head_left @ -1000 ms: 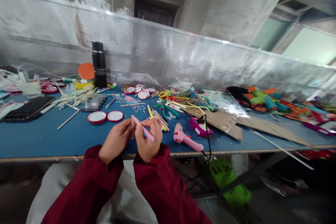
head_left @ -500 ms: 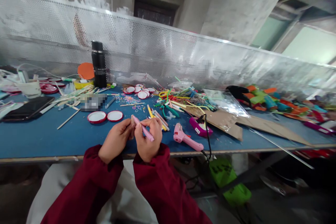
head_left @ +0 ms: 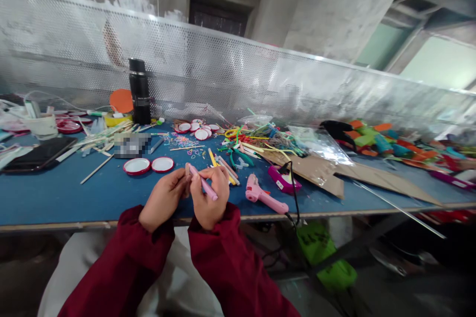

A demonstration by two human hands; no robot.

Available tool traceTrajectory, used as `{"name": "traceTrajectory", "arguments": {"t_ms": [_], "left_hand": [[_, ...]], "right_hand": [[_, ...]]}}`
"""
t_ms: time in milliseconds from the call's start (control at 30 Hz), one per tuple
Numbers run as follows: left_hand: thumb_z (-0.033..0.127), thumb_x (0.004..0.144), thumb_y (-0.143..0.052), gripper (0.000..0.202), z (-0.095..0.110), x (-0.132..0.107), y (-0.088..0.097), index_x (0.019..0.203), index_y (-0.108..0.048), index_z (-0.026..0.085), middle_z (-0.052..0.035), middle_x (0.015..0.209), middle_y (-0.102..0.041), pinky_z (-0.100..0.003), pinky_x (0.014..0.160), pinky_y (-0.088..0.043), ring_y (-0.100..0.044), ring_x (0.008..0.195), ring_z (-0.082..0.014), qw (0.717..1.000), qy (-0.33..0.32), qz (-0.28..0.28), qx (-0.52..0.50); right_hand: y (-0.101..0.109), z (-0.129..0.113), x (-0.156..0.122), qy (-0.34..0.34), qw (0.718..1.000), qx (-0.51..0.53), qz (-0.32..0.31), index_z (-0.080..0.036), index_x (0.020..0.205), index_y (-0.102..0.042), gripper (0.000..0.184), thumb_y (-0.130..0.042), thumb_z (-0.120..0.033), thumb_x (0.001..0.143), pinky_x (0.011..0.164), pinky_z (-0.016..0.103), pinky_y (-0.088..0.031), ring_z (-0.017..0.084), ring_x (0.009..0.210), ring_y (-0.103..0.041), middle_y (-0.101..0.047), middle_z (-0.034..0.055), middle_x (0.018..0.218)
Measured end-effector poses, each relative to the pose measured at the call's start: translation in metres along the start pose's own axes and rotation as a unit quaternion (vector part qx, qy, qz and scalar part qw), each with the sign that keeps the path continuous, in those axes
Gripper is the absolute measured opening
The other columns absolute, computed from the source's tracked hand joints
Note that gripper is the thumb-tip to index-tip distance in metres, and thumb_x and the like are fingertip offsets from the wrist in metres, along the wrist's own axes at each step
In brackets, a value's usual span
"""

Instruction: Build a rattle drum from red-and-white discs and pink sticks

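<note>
My left hand point(head_left: 163, 199) and my right hand point(head_left: 210, 195) meet over the near edge of the blue table point(head_left: 74, 193). Both are closed on a pink stick point(head_left: 204, 183) that slants up to the left between them. The left fingers pinch its upper end, together with a short pale piece. The right fingers wrap its lower part. A pink glue gun point(head_left: 262, 195) lies just to the right of my right hand. Two red-rimmed white lids point(head_left: 148, 165) lie just beyond my left hand.
A black flask point(head_left: 140, 90) stands at the back before a perforated metal screen point(head_left: 230, 74). Coloured sticks and bands point(head_left: 256, 141), cardboard point(head_left: 334, 173), a second glue gun point(head_left: 282, 178) and a dark tablet point(head_left: 39, 153) lie about the table.
</note>
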State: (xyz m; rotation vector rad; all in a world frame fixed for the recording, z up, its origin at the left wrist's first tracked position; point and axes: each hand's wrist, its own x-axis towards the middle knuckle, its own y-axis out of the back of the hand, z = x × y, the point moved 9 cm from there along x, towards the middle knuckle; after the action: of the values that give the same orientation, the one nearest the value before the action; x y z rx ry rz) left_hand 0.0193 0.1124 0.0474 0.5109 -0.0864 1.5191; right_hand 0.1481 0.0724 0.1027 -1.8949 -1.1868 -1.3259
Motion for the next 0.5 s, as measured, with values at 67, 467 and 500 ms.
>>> {"name": "traceTrajectory", "arguments": {"t_ms": [67, 467, 500], "left_hand": [[0.04, 0.094, -0.046, 0.029, 0.0, 0.0, -0.0001, 0.074, -0.049, 0.019, 0.0032, 0.068, -0.05, -0.024, 0.059, -0.036, -0.042, 0.063, -0.0118, 1.0, 0.001, 0.0, -0.003], [0.043, 0.095, -0.044, 0.033, -0.0013, -0.0003, -0.0008, 0.072, -0.047, 0.019, 0.0025, 0.068, -0.049, -0.025, 0.061, -0.036, -0.041, 0.063, -0.0124, 1.0, 0.007, -0.006, 0.006], [0.043, 0.094, -0.044, 0.033, -0.0012, -0.0003, -0.0007, 0.072, -0.047, 0.019, 0.0023, 0.068, -0.05, -0.025, 0.06, -0.036, -0.042, 0.064, -0.0126, 1.0, 0.007, -0.006, 0.003]], "right_hand": [[0.0002, -0.001, 0.0004, 0.003, 1.0, 0.003, 0.0, -0.022, 0.077, -0.05, 0.01, -0.056, -0.018, 0.084, 0.082, 0.038, -0.045, 0.016, 0.07, -0.057, -0.062, -0.0008, 0.07], [-0.0006, 0.003, -0.0009, -0.009, 1.0, 0.001, -0.001, -0.021, 0.077, -0.051, 0.01, -0.056, -0.02, 0.086, 0.082, 0.037, -0.045, 0.016, 0.072, -0.058, -0.061, -0.0001, 0.072], [-0.0008, 0.0029, -0.0011, -0.007, 1.0, 0.007, -0.002, -0.022, 0.077, -0.051, 0.01, -0.056, -0.019, 0.086, 0.082, 0.037, -0.045, 0.016, 0.072, -0.058, -0.061, -0.0004, 0.072]]}}
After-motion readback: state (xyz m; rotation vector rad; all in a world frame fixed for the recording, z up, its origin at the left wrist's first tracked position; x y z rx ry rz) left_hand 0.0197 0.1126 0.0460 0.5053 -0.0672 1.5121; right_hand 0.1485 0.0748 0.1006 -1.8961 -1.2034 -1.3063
